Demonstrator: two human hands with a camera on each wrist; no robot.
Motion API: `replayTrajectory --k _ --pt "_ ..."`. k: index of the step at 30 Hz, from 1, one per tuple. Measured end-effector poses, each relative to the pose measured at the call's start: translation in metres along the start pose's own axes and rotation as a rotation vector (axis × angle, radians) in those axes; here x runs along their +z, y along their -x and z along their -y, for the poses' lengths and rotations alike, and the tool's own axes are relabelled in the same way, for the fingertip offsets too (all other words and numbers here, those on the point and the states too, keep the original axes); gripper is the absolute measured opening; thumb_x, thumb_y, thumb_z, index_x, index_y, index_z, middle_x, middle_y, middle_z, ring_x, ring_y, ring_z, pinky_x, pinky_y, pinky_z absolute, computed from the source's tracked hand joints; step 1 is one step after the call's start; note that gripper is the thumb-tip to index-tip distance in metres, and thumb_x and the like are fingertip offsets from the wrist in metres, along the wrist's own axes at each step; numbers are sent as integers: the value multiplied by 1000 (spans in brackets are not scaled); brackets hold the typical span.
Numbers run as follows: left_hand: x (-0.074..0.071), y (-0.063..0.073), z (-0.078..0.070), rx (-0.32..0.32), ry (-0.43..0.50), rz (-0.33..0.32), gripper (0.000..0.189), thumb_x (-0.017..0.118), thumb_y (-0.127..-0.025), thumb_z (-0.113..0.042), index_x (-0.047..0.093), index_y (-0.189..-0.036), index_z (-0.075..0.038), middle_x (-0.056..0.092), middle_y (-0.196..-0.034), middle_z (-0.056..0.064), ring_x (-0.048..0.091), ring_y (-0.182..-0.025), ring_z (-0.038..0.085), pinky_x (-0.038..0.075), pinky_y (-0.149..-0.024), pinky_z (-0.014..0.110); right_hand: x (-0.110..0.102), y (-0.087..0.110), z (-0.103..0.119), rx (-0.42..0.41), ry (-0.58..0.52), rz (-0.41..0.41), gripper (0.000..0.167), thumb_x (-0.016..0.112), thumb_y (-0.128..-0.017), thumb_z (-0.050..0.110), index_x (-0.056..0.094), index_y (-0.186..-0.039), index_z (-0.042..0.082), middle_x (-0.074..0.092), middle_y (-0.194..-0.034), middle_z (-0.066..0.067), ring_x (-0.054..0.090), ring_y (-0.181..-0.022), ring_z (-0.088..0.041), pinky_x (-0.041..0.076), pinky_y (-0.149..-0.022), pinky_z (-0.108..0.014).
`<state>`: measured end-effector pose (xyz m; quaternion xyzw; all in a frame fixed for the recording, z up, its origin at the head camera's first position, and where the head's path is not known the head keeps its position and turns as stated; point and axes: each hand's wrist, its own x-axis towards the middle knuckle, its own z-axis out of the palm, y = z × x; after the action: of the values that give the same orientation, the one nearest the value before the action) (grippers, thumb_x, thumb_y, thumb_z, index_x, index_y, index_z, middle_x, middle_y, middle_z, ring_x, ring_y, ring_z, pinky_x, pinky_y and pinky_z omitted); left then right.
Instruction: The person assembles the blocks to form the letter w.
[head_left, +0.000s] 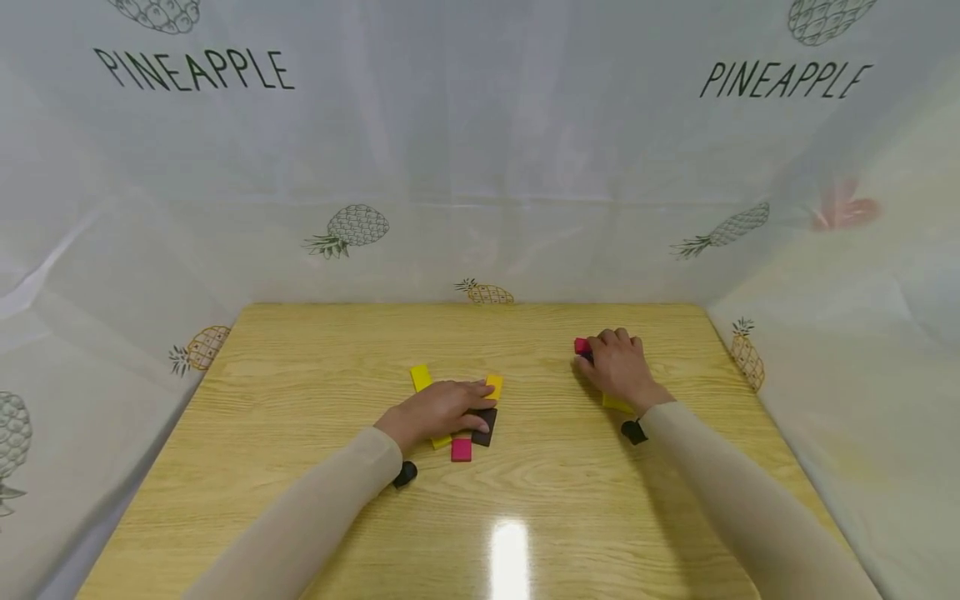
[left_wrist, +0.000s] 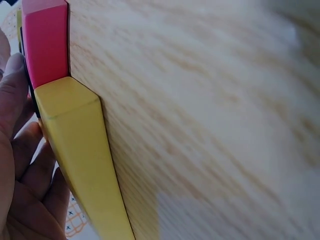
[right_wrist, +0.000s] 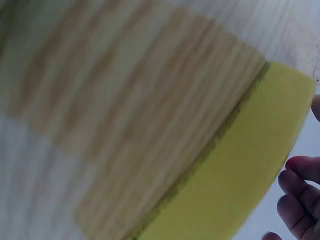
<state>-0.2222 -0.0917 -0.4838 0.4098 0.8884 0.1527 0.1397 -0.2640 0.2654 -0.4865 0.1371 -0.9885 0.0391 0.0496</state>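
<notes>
My left hand reaches over a cluster of flat coloured blocks. Its fingertips touch an orange-yellow block, and its thumb rests on a dark block. Beneath the palm lies a long yellow block, with a pink block beside it; in the left wrist view the pink block meets the end of the yellow block. My right hand bends over a pink block and a dark block, mostly hidden. Another yellow block lies under its wrist; whether the fingers grip is hidden.
The blocks lie on a wood-grain table. A pale curtain with printed pineapples hangs behind and at both sides. Black wrist devices show under the sleeves. A bright reflection lies near the front.
</notes>
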Motion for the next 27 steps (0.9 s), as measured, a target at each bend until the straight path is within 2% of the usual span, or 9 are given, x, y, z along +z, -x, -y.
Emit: replayTrajectory --k 7,15,22,27 --pt "0 1 0 6 11 -3 56 63 -105 -41 56 -154 -15 45 -166 7 37 -157 25 36 -126 47 3 0 9 -61 32 -3 50 55 -109 41 66 -135 -1 64 -127 -23 54 -117 -47 44 -95 -66" --pt "1 0 2 3 19 1 57 63 -105 -42 55 -155 -15 44 -166 6 37 -157 25 35 -127 48 6 0 22 -141 50 -57 45 61 -107 37 69 -128 -1 65 -125 -21 55 -115 -44 46 -95 -63" --pt "1 2 0 -5 28 -7 57 62 -105 -43 55 -155 -15 44 -167 5 37 -157 23 35 -127 47 7 -9 17 -161 85 -112 44 65 -104 33 65 -131 -2 66 -125 -23 56 -113 -46 47 -93 -63" --pt "0 4 -1 -10 47 -7 57 62 -105 -42 55 -155 -15 43 -167 5 36 -157 23 34 -127 46 7 -14 12 -161 89 -83 42 65 -104 28 66 -134 0 65 -130 -23 55 -116 -46 47 -95 -64"
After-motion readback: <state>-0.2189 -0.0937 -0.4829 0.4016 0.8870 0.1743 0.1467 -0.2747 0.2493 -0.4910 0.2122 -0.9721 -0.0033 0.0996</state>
